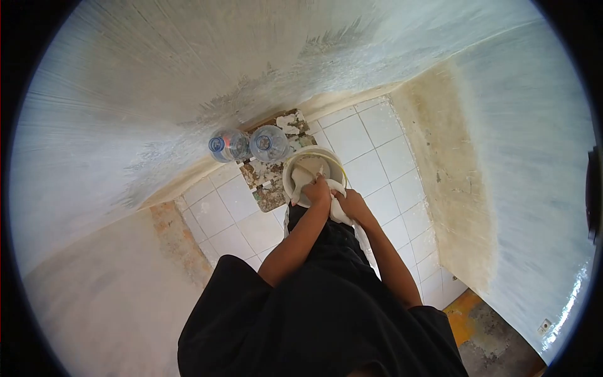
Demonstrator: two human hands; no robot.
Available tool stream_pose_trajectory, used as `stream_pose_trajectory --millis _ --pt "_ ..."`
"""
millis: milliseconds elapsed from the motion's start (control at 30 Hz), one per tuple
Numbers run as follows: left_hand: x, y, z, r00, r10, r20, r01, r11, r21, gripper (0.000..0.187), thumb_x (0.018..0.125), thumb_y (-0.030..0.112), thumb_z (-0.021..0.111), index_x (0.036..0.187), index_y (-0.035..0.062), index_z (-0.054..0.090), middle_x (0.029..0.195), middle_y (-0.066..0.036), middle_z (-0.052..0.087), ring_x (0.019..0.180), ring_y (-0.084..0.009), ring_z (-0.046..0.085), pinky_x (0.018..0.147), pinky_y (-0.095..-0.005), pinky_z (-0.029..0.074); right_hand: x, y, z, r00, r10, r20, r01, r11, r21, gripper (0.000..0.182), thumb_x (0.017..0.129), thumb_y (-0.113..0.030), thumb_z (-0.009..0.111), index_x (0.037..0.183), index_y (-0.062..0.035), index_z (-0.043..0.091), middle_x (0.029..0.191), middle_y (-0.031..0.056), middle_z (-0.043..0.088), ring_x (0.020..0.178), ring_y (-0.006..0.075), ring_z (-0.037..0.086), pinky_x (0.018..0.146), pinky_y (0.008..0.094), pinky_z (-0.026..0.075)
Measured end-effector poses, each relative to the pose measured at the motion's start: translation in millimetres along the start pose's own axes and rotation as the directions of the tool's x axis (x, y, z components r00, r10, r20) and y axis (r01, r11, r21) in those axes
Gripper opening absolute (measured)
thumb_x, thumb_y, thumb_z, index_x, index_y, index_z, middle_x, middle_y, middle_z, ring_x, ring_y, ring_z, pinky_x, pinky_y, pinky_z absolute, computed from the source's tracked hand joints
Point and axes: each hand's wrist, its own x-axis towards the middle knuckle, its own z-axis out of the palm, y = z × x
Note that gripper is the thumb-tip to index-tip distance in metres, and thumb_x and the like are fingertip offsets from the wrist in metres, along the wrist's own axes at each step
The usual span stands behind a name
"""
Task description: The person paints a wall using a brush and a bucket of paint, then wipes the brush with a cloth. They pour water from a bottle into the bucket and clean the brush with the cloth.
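A white bucket (287,180) with a thin yellow handle stands in front of me, greyish liquid visible inside. My left hand (318,190) is over its opening, fingers closed on a pale wet cloth (340,213). Part of that cloth hangs into the bucket and part bunches out at the near right rim. Just to the right, my right hand (352,204) grips the bunched part of the same cloth. Finger details of both hands are small and partly hidden.
Two clear plastic bottles (270,143) with blue caps stand on a worn, paint-stained wooden stool (271,196) left of the bucket. White floor tiles (364,166) lie around. Patchy painted walls (452,157) close in on several sides. A wall socket (544,326) is at lower right.
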Motion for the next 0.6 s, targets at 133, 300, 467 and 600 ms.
stream_pose_trajectory --millis 133,300,467,600 --pt "-1.8 -0.1 -1.5 1.0 0.0 0.01 0.001 1.0 -0.019 0.038 0.089 0.026 0.061 0.093 -0.0106 0.069 0.091 -0.022 0.069 0.08 -0.0277 0.066 0.073 -0.0377 0.05 3.5 8.7 5.9 1.0 0.004 0.0 -0.004 1.0 0.027 0.056 0.093 -0.046 0.052 0.093 0.0081 0.066 0.084 0.0291 0.067 0.08 0.0408 0.066 0.073 0.0448 0.049" --pt "-11.1 9.1 -3.7 0.999 -0.032 0.023 0.033 0.999 -0.039 0.037 0.088 0.026 0.062 0.092 -0.0099 0.069 0.089 -0.021 0.069 0.077 -0.0265 0.066 0.07 -0.0368 0.05 -1.4 4.4 2.3 1.0 -0.004 -0.01 0.004 1.0 -0.008 0.055 0.093 -0.046 0.052 0.092 0.0077 0.066 0.086 0.0293 0.066 0.082 0.0414 0.066 0.074 0.0457 0.049" --pt "-5.0 4.9 -5.6 0.999 -0.019 -0.033 0.02 1.0 0.015 0.035 0.09 0.025 0.06 0.09 -0.0087 0.069 0.088 -0.016 0.068 0.072 -0.0233 0.065 0.067 -0.0346 0.05 -4.8 4.8 8.8 0.997 -0.067 -0.04 0.065 0.997 -0.045 0.056 0.093 -0.047 0.052 0.093 0.007 0.066 0.087 0.0302 0.066 0.085 0.0443 0.064 0.077 0.0479 0.049" --pt "-7.5 9.7 -7.5 0.993 -0.116 0.023 0.118 0.984 -0.136 0.034 0.09 0.024 0.061 0.09 -0.0087 0.069 0.087 -0.016 0.068 0.071 -0.0242 0.065 0.066 -0.0346 0.051 -3.4 3.5 12.4 0.998 -0.054 -0.029 0.052 0.997 -0.059 0.05 0.093 -0.044 0.05 0.101 0.0034 0.065 0.095 0.0286 0.066 0.091 0.0445 0.064 0.082 0.0497 0.049"
